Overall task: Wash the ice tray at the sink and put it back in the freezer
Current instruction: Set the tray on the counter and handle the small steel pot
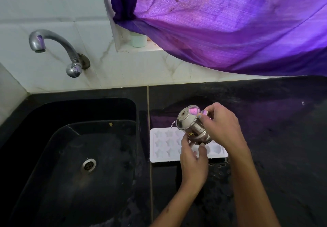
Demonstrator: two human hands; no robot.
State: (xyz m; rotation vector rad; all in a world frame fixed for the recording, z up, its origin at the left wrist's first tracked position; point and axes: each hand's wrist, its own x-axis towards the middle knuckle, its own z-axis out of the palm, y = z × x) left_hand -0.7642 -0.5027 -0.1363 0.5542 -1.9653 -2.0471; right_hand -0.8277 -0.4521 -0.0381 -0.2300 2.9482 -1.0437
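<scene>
Both forearms bare, entering from the lower edge and converging toward centre. Right hand (219, 122) higher — back of the hand facing up, fingers curled, thumb tip pressed against what it grips, wrist bent slightly downward. Left hand (192, 159) lower and just beside the right, palm turned up and inward, fingers and thumb curled upward from beneath — cradling the underside of the same load. Left forearm angled up from lower left; right forearm steeper, from lower right.
</scene>
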